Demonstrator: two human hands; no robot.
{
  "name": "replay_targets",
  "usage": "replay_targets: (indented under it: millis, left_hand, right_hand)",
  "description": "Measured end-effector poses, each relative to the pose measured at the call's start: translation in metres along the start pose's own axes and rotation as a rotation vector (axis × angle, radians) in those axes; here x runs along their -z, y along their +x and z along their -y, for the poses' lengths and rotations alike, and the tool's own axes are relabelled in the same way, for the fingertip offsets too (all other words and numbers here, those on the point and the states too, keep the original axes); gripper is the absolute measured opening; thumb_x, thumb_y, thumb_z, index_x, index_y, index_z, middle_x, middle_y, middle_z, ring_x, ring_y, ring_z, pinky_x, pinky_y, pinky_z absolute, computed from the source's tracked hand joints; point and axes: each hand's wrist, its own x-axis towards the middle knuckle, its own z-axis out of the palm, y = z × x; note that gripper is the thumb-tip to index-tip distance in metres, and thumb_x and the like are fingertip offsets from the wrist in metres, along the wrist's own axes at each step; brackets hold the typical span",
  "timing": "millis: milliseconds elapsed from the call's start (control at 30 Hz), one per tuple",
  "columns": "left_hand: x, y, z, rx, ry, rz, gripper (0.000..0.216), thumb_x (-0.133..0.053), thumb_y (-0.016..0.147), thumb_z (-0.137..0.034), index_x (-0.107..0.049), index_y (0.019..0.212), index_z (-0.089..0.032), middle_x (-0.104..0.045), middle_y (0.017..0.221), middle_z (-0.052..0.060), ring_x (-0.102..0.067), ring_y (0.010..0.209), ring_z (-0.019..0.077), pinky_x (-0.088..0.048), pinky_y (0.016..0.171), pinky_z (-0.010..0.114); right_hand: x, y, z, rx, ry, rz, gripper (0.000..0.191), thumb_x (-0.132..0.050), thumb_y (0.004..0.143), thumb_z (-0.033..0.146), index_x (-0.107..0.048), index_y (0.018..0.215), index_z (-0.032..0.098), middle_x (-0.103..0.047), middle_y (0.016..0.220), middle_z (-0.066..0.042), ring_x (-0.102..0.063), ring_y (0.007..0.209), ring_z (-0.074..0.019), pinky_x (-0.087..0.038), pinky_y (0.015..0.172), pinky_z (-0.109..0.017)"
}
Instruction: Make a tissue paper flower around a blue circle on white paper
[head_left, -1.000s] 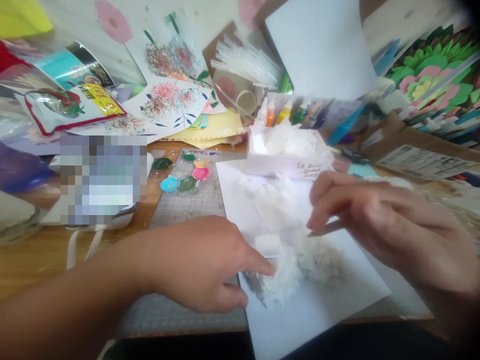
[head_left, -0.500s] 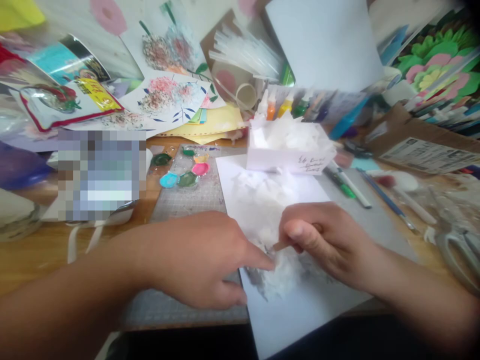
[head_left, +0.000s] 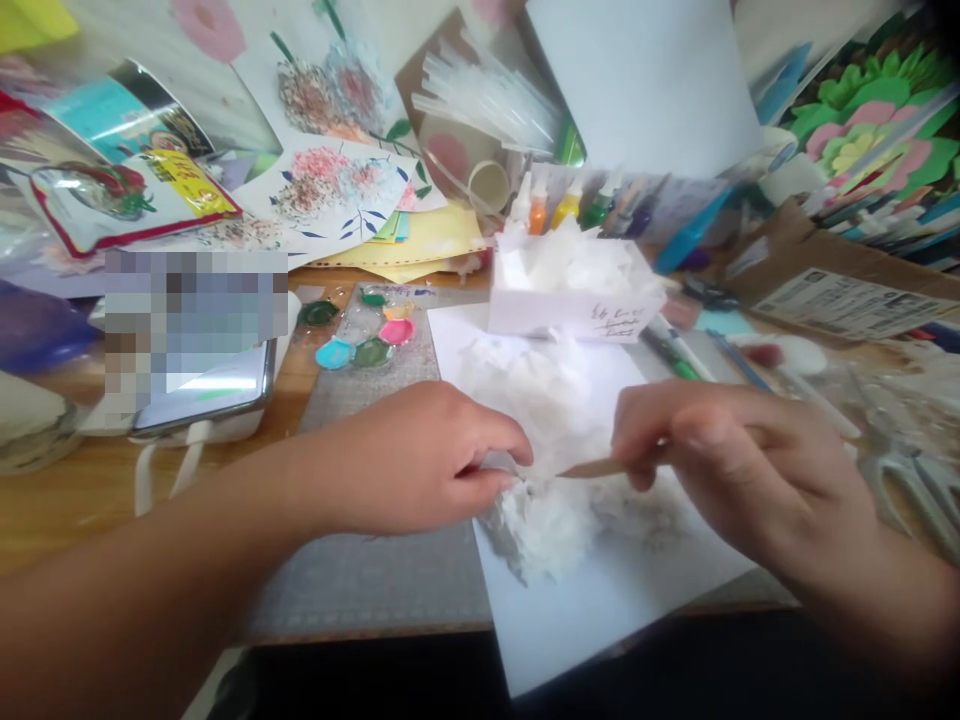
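My right hand (head_left: pixel 750 470) is closed round a thin light-brown wooden stick (head_left: pixel 592 467), its pointed end aimed left above the white paper. My left hand (head_left: pixel 435 460) is curled in a pinch at the upper left edge of a crumpled white, tissue-like clump (head_left: pixel 544 535). Whatever lies between the thumb and forefinger is too small to make out. Grey marks show along the clump's edges. The clump rests on a white sheet of paper (head_left: pixel 540 650), with more loose white pieces (head_left: pixel 525 375) farther back on it.
Behind the sheet stands a white box (head_left: pixel 562 310) heaped with white pieces. A grey cutting mat (head_left: pixel 360 580) lies underneath. Paint pots (head_left: pixel 373 352) and a phone (head_left: pixel 210 395) are at the left. Scissors (head_left: pixel 911 490), pens (head_left: pixel 679 355) and a cardboard box (head_left: pixel 832 280) are at the right.
My right hand has drawn back to the right with the stick, showing more of it. My left hand has risen, and its pointing forefinger has curled toward the thumb.
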Motion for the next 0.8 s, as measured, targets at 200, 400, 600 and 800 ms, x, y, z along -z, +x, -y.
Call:
replay_targets:
  millis: [200,400,600,800]
  left_hand:
    - [-0.002,0.000,0.001,0.003,0.010,-0.011,0.025,-0.051,0.082,-0.025,-0.064,0.103,-0.028,-0.067,0.079,-0.003,-0.057,0.067,0.0114,-0.037,0.058,0.020]
    - [-0.001,0.000,-0.003,-0.117,-0.025,0.084,0.035,-0.053,0.078,-0.016,-0.062,0.109,-0.029,-0.068,0.088,-0.002,-0.060,0.072,0.0126,-0.040,0.060,0.019]
    - [-0.002,-0.001,-0.003,-0.171,-0.057,0.147,0.041,-0.052,0.076,-0.009,-0.063,0.111,-0.028,-0.070,0.086,-0.002,-0.059,0.065,0.0111,-0.040,0.058,0.020]
    - [-0.004,-0.003,-0.001,-0.153,0.022,0.153,0.042,-0.052,0.078,-0.012,-0.061,0.113,-0.032,-0.070,0.082,-0.004,-0.060,0.066,0.0121,-0.038,0.058,0.022]
  right_hand:
    - [-0.002,0.000,0.000,0.055,-0.058,0.094,0.037,-0.042,0.093,0.039,-0.057,0.067,0.017,-0.054,0.056,0.001,-0.050,0.050,-0.0084,-0.037,0.046,-0.020]
    - [-0.005,-0.003,-0.001,0.096,0.065,0.237,0.033,-0.041,0.094,0.036,-0.059,0.075,0.016,-0.056,0.064,-0.001,-0.054,0.058,-0.0091,-0.040,0.052,-0.020]
    - [0.018,-0.002,-0.001,0.051,0.013,0.084,0.032,-0.040,0.093,0.036,-0.056,0.070,0.021,-0.058,0.063,-0.001,-0.057,0.060,-0.0137,-0.043,0.052,-0.024]
    - [0.030,0.010,-0.027,0.000,-0.447,0.051,0.026,-0.042,0.092,0.033,-0.056,0.075,0.021,-0.061,0.071,-0.002,-0.057,0.064,-0.0158,-0.041,0.055,-0.027]
